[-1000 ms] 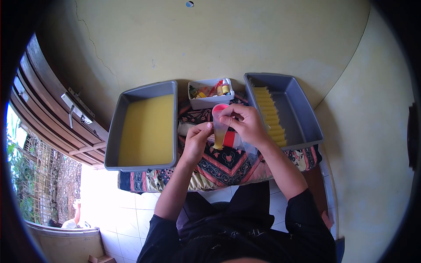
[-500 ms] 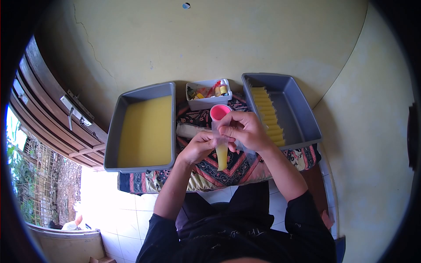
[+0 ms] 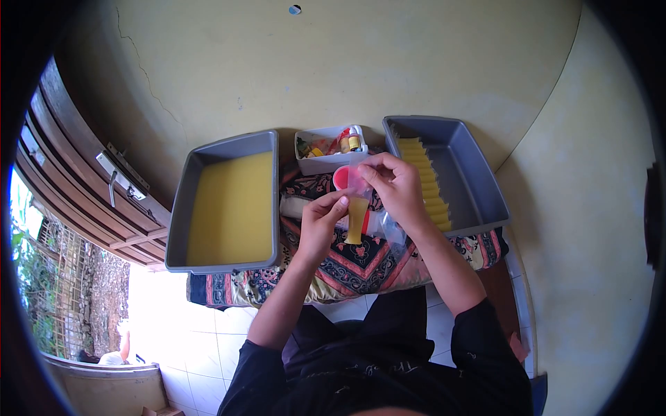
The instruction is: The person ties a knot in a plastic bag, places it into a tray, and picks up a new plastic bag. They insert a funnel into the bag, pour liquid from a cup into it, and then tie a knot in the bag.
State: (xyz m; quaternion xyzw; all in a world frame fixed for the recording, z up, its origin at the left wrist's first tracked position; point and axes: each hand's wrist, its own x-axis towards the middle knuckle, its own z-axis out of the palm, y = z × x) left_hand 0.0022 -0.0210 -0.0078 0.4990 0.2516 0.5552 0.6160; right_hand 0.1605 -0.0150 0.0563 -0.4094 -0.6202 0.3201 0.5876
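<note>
A narrow clear plastic bag (image 3: 356,220) holds yellow liquid in its lower part and hangs over the patterned cloth. My left hand (image 3: 320,225) pinches it just above the liquid, between thumb and fingertips. Higher up and to the right, my right hand (image 3: 395,186) is closed on the bag's upper end. Behind the bag stands a pink-rimmed cup (image 3: 341,177), partly hidden by the plastic. More clear plastic (image 3: 390,229) lies on the cloth below my right hand.
A grey tub (image 3: 272,208) of yellow liquid stands left. A second grey tub (image 3: 479,173) at right holds a row of filled yellow bags (image 3: 427,184). Between them sits a white box (image 3: 329,165) with small bottles. The patterned cloth (image 3: 333,277) lies beneath.
My hands have moved apart: the right rose up and rightward with the bag's top, and the left shifted slightly left. More of the bag and the red-and-clear plastic beneath now shows.
</note>
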